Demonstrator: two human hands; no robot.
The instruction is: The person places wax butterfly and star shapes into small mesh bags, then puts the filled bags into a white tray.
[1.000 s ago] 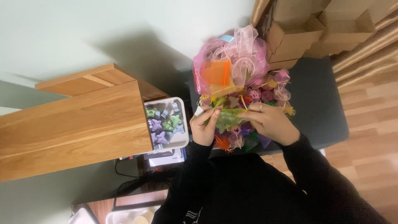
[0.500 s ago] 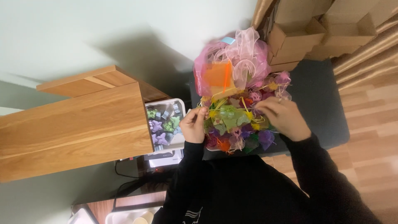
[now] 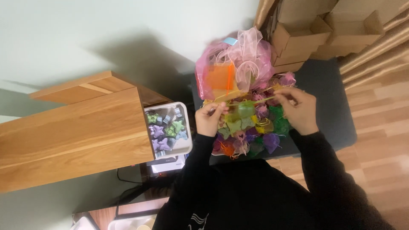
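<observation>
**Green Gauze Pouch Stretched Between Two Hands by Its Drawstring**

Seen from above, over black sleeves. Left hand (image 3: pixel 209 119) closed in a pinch on one end of a thin yellow-green drawstring ribbon (image 3: pixel 255 101); right hand (image 3: pixel 299 110) closed likewise, fingertips nipped on the other end. Ribbon pulled out in a nearly level line between them, hands well apart. Hanging from the middle of that line, a small sheer green organza pouch (image 3: pixel 246 110), held just above a heap of filled little gauze pouches in purple, yellow, green and orange (image 3: pixel 251 136). Whether the green pouch touches the heap beneath: cannot tell.

Heap lying on a dark grey-black tabletop (image 3: pixel 332 102), directly in front of the body. Beyond the heap, towards the wall, a puffed bundle of empty pink organza bags (image 3: pixel 251 59) with a flat orange sheer bag (image 3: pixel 220 76) resting against its near side. At the far right corner of the tabletop, a stack of open brown cardboard boxes (image 3: pixel 298 38).

To the left of the left hand, a white rectangular tray (image 3: pixel 186 147) holding small star-shaped pieces in purple, green and grey, partly tucked under a light oak wooden shelf unit (image 3: pixel 72 136). Pale green wall (image 3: pixel 106 34) behind everything; wood-plank floor (image 3: pixel 383 140) off to the right.
</observation>
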